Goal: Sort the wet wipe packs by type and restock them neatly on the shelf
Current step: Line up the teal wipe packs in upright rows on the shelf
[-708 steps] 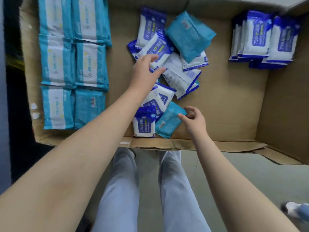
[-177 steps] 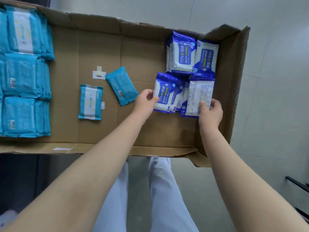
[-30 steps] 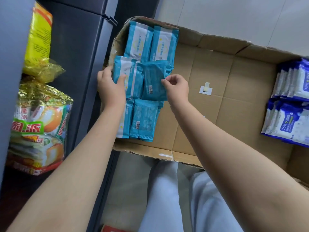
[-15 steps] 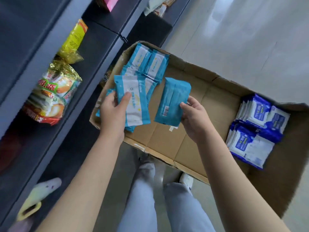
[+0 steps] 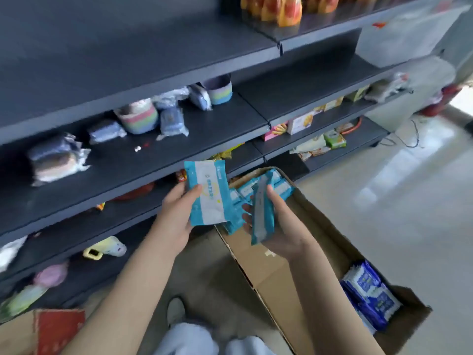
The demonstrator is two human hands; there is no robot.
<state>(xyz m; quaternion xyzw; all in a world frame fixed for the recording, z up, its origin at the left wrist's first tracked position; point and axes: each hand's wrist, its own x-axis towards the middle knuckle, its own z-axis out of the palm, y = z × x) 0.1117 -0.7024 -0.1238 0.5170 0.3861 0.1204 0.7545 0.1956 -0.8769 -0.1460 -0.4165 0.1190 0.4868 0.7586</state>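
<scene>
While each hand, left [image 5: 176,219] and right [image 5: 279,226], keeps gripping teal packs [image 5: 208,198], both have risen toward the shelf [image 5: 128,170].

Striped cups [image 5: 139,116] and wrapped sponges [image 5: 57,160] sit scattered — snack boxes [image 5: 299,123] further right.

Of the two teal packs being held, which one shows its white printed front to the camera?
The teal pack in the left hand; the right hand's pack is turned edge-on.
</scene>
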